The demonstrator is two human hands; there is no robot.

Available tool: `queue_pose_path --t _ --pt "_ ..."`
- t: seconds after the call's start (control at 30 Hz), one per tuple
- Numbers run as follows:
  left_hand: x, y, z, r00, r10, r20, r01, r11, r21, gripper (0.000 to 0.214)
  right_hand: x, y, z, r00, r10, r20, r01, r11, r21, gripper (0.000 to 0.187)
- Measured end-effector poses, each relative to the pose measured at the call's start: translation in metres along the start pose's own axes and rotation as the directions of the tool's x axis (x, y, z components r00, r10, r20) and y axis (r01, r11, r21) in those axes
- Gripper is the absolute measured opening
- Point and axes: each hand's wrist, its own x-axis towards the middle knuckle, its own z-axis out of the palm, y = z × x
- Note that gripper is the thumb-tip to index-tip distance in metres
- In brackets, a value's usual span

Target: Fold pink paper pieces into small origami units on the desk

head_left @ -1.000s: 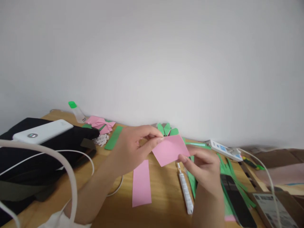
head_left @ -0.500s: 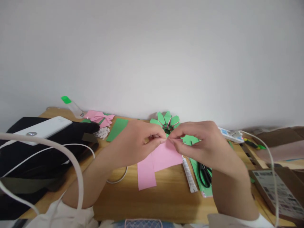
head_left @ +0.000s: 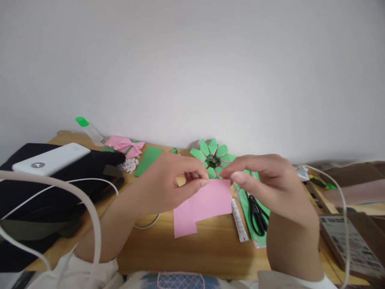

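A sheet of pink paper [head_left: 213, 200] hangs from my left hand [head_left: 177, 182], whose thumb and fingers pinch its top edge. My right hand [head_left: 267, 182] is by the sheet's upper right corner, thumb and fingers apart, holding nothing that I can see. Below the sheet, a second pink paper piece [head_left: 184, 224] shows on the wooden table [head_left: 192, 253]. Just beyond my fingertips stands a green folded-paper flower [head_left: 222, 150] with pink edges. To the right of the pink paper lie a white tube [head_left: 240, 224] and black-handled scissors [head_left: 258, 218] on green paper.
At the left, a white power bank [head_left: 52, 158] rests on black cloth [head_left: 99, 160], with white cables [head_left: 96, 224] looping in front. Folded pink pieces [head_left: 124, 144], white scraps [head_left: 129, 165], green paper [head_left: 148, 160] and a green-capped bottle [head_left: 92, 130] are at the back. A brown box [head_left: 355, 241] is right.
My right thumb and fingers have parted and moved slightly right, off the pink sheet. The sheet's top edge now shows straight, and my left hand still pinches it.
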Motion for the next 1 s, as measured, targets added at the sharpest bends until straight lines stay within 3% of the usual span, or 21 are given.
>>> queue_pose_path --t 0.1,0.3,0.5,0.57,0.67,0.73,0.77,0.8,0.87,0.93,1.0 --pt "0.001 0.001 0.0 1.0 -0.001 -0.007 0.001 1.0 -0.012 0.019 -0.003 -0.002 -0.001 0.998 -0.068 -0.015 0.066 0.993 -0.095 0.011" --pt "0.002 0.005 0.004 1.0 -0.017 0.002 0.017 0.999 -0.031 0.02 -0.005 -0.004 0.002 0.98 -0.191 0.063 0.201 0.948 -0.245 0.014" --pt "-0.01 -0.002 -0.011 0.999 -0.046 -0.001 0.046 0.999 0.013 0.02 -0.017 0.007 -0.014 0.98 -0.178 -0.088 0.149 0.953 -0.264 0.011" --pt "-0.014 -0.007 -0.015 0.995 -0.097 -0.036 0.097 0.995 -0.002 0.021 -0.023 0.016 -0.018 0.975 -0.119 -0.189 0.076 0.973 -0.218 0.009" --pt "-0.016 -0.014 -0.009 0.959 -0.208 -0.192 0.184 0.973 -0.137 0.018 -0.026 0.029 -0.015 0.951 -0.007 -0.31 -0.025 0.995 -0.099 0.008" --pt "-0.013 -0.017 0.002 0.936 -0.266 -0.23 0.196 0.937 -0.289 0.014 -0.024 0.035 -0.006 0.952 0.054 -0.302 -0.06 0.998 -0.014 0.01" --pt "-0.01 -0.018 0.008 0.944 -0.265 -0.195 0.192 0.925 -0.327 0.024 -0.021 0.037 -0.001 0.954 0.078 -0.29 -0.075 0.997 0.021 0.011" --pt "-0.008 -0.019 0.014 0.949 -0.263 -0.173 0.194 0.922 -0.335 0.035 -0.018 0.038 0.005 0.953 0.098 -0.287 -0.086 0.995 0.054 0.012" --pt "-0.003 -0.021 0.023 0.949 -0.263 -0.175 0.191 0.918 -0.347 0.034 -0.013 0.038 0.015 0.937 0.154 -0.315 -0.112 0.983 0.145 0.012" --pt "0.001 -0.023 0.028 0.927 -0.284 -0.243 0.175 0.904 -0.389 0.023 -0.01 0.037 0.023 0.918 0.219 -0.331 -0.128 0.953 0.276 0.012" --pt "0.004 -0.026 0.03 0.88 -0.319 -0.352 0.14 0.882 -0.45 0.016 -0.01 0.036 0.028 0.925 0.263 -0.273 -0.139 0.906 0.4 0.02"
